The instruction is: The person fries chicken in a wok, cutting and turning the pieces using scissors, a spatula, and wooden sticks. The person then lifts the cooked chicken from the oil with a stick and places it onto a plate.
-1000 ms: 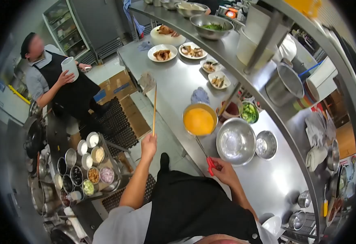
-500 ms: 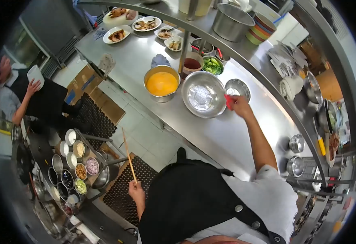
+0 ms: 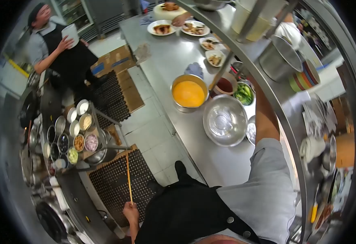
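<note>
My left hand point(image 3: 131, 212) is closed around long wooden chopsticks point(image 3: 129, 179), held upright over the floor mat. My right arm point(image 3: 266, 122) stretches over the steel table towards the small containers at the back. The overhead shelf's edge hides most of my right hand, so its fingers do not show. Close to that arm stand an empty steel bowl point(image 3: 225, 120), a bowl of green vegetables point(image 3: 243, 94) and a container of dark red sauce point(image 3: 225, 84). Left of the bowl is a steel pot of orange liquid point(image 3: 188, 94).
A steel shelf point(image 3: 267, 87) runs above the table, carrying a large pot point(image 3: 280, 59). Plates of cooked food point(image 3: 162, 28) stand at the far end. Several small tubs of ingredients point(image 3: 79, 142) sit at the left. A co-worker point(image 3: 60, 49) holds a white container point(image 3: 70, 35).
My right hand has left the steel bowl's rim, where it held something red, and reached to the back containers. My view has turned, and the chopsticks now stand more upright.
</note>
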Demonstrator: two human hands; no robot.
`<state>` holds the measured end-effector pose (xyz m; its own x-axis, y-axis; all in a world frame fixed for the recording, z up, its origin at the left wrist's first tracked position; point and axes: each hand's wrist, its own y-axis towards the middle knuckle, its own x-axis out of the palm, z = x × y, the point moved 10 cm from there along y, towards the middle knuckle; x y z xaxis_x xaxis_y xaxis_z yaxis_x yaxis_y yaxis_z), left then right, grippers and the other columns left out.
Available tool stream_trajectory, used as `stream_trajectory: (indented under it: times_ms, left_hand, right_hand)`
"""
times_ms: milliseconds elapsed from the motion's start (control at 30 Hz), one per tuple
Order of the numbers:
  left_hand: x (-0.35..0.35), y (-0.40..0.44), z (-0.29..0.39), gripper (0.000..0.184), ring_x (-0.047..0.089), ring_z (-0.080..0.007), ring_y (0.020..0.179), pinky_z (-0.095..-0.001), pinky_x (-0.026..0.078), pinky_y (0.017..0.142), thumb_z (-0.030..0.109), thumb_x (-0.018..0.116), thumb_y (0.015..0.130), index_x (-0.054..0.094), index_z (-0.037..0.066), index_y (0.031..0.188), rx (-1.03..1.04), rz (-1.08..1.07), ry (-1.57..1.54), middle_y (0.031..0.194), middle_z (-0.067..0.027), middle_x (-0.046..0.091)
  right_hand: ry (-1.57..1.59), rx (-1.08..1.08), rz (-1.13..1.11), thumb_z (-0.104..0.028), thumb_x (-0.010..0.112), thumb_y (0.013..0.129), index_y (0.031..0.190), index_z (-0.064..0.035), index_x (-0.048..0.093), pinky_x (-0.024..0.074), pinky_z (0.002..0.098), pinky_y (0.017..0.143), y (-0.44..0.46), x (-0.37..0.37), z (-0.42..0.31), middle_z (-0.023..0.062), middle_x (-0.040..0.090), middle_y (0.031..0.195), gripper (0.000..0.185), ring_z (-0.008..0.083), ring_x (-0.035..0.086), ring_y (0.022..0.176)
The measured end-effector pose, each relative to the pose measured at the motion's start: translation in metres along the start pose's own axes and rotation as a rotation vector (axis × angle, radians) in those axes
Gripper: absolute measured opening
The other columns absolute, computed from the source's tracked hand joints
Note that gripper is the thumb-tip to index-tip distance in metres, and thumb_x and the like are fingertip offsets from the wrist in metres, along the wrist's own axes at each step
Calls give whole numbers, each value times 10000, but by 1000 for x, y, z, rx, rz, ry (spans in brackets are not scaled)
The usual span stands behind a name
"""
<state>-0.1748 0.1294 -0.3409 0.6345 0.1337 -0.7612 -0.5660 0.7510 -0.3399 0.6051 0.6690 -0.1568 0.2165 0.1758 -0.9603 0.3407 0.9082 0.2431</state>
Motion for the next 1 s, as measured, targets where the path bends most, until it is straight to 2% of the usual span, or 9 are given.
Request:
stream_trajectory:
  times_ms: [200, 300, 400, 467, 533, 700, 733, 833, 1000]
  left_hand:
    - [34, -52, -27, 157, 529, -138, 581, -324, 444, 563, 107, 638, 994, 631, -3, 882, -193, 6, -357, 665, -23, 568]
    - [55, -71, -68, 206, 518, -121, 585, -306, 415, 544, 112, 637, 1001, 596, 19, 822, -326, 10, -533, 667, -13, 565]
    - [29, -93, -19, 259, 494, -95, 562, -275, 387, 505, 158, 617, 1029, 574, 57, 794, -458, -35, -716, 667, -8, 566]
    - [16, -94, -3, 268, 471, -77, 534, -251, 365, 471, 190, 592, 1052, 572, 66, 814, -322, 2, -777, 669, -2, 572]
    - [-10, -109, 24, 251, 458, -61, 522, -239, 352, 454, 206, 575, 1066, 583, 78, 850, -293, 14, -883, 672, 10, 564]
    - [-52, -179, -23, 226, 590, -119, 688, -299, 487, 618, 232, 557, 1073, 657, 34, 1031, 9, 287, -960, 795, -17, 651]
    - [-64, -210, -41, 268, 637, -173, 747, -349, 526, 670, 237, 565, 1062, 661, 6, 1158, -36, 234, -705, 850, -71, 686]
    - [-100, -309, -119, 319, 638, -152, 799, -331, 537, 691, 238, 680, 1010, 644, 33, 1252, 80, 448, -632, 911, -70, 652]
    - [-80, -515, -291, 569, 663, -284, 1146, -416, 555, 957, 321, 718, 978, 555, 69, 1461, -359, 619, -681, 1293, -158, 673]
  right_hand:
    - [25, -96, 385, -265, 670, 983, 1186, -33, 718, 555, 394, 775, -25, -21, -12, 145, 748, 980, 312, 253, 714, 903]
    - [901, -103, 636, -220, 650, 1019, 1191, -22, 707, 544, 385, 828, -124, -94, -38, 150, 729, 1086, 268, 249, 689, 987]
    - [1261, -300, 253, -143, 617, 1036, 1120, 1, 682, 516, 336, 884, -257, -99, -157, 103, 700, 1032, 179, 213, 652, 965]
    - [1549, -530, -517, -213, 596, 1054, 1141, -3, 686, 525, 351, 914, -372, -38, -285, 112, 709, 1055, 245, 220, 664, 1005]
    - [1269, -933, -1024, -297, 631, 1049, 1269, 0, 676, 537, 376, 937, -523, -53, -377, 120, 737, 1100, 372, 217, 681, 1047]
    - [1403, -1168, -1656, -283, 614, 1062, 1260, -11, 680, 561, 333, 899, -793, -158, -416, 78, 741, 1081, 343, 167, 680, 1000]
    - [1415, -1271, -1525, -255, 585, 1076, 1184, 1, 686, 564, 303, 859, -828, -176, -416, 57, 731, 1034, 296, 131, 667, 955]
    - [1224, -1299, -1861, -241, 525, 1105, 1047, -10, 680, 574, 304, 838, -950, -202, -405, 71, 725, 995, 284, 143, 684, 880]
    - [695, -1916, -1144, -279, 582, 1080, 976, -31, 663, 505, 299, 610, -1068, -184, -418, 28, 634, 709, 281, 89, 613, 664]
